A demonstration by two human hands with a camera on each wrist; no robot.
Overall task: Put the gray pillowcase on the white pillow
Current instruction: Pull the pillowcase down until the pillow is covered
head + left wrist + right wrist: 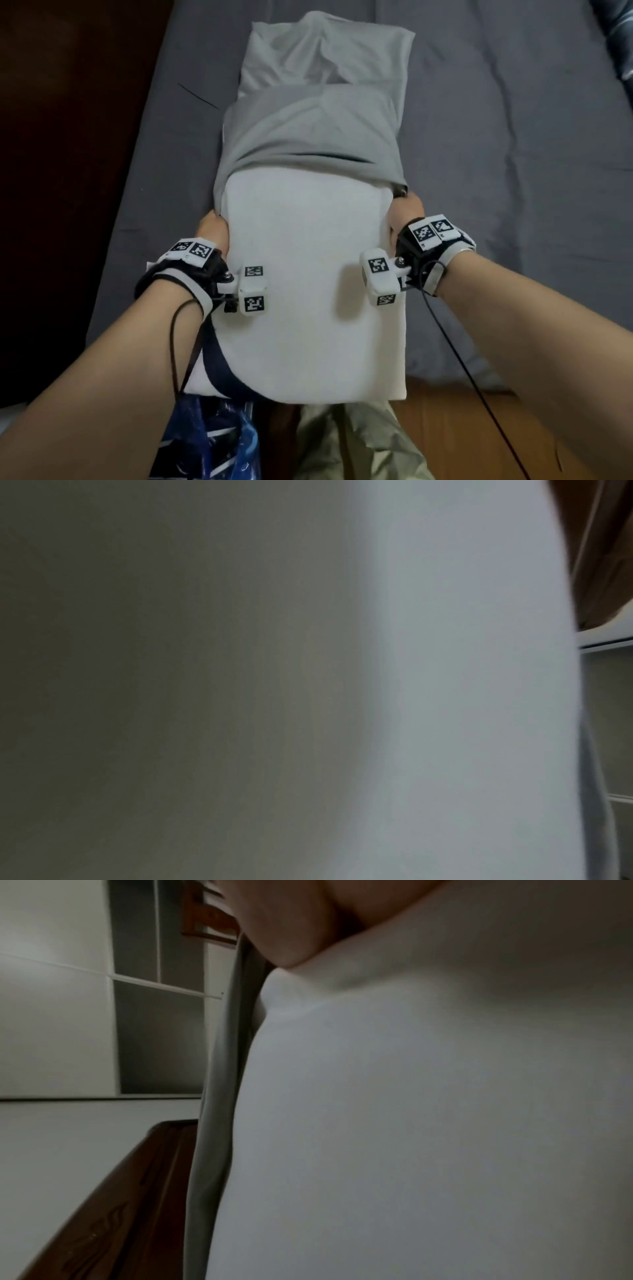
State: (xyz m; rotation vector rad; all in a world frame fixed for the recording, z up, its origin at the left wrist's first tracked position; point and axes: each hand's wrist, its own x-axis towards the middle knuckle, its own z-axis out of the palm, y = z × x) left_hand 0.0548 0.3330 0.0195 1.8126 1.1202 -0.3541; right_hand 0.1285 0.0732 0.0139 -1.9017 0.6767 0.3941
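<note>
The white pillow (pixel 308 274) lies lengthwise on the bed, its near end overhanging the bed's edge. The gray pillowcase (pixel 308 137) covers its far half, and loose empty fabric is bunched beyond that. My left hand (pixel 212 229) grips the pillowcase's open hem at the pillow's left side. My right hand (pixel 406 212) grips the hem at the right side. The fingers of both are hidden under the fabric. The left wrist view is a blur of white pillow (pixel 462 696). In the right wrist view my hand (pixel 291 920) presses into the pillow (pixel 411 1123) beside a strip of pillowcase (pixel 219 1096).
A gray sheet (pixel 513 171) covers the bed on both sides of the pillow. A blue plastic bag (pixel 212 438) and wooden floor (pixel 445 428) lie below the near edge. A dark strap (pixel 219 370) crosses the pillow's near left corner. A wooden headboard (pixel 120 1204) shows in the right wrist view.
</note>
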